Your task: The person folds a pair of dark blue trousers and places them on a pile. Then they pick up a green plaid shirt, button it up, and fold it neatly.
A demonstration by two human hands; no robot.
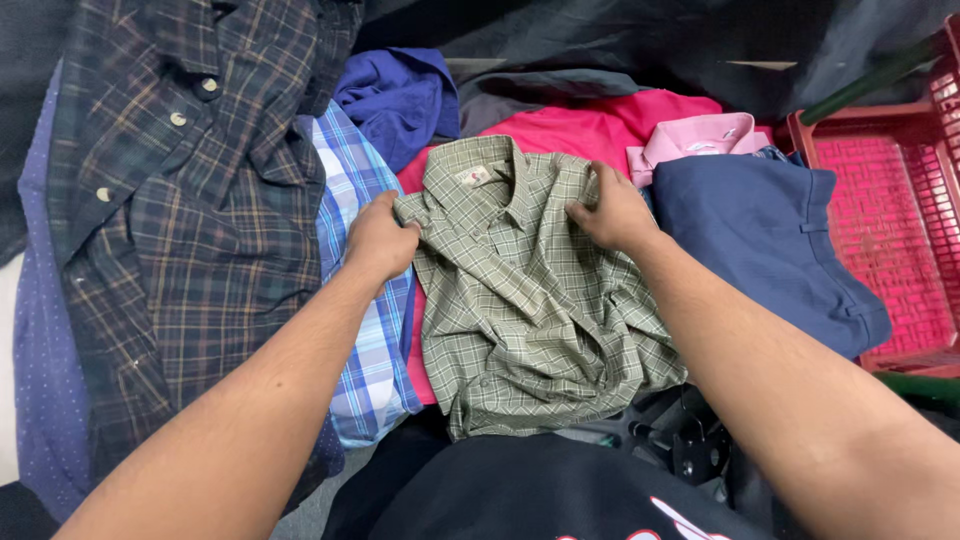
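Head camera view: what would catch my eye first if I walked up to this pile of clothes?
Most likely the green checked shirt at the centre, gripped at its shoulders by the left hand and the right hand. Beneath it lies a bright pink garment, with a dark plaid shirt at left and a red plastic crate at right.

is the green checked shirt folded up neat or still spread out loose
Spread loose, not folded. The green checked shirt lies collar up, its lower part crumpled. The left hand and right hand grip its shoulders.
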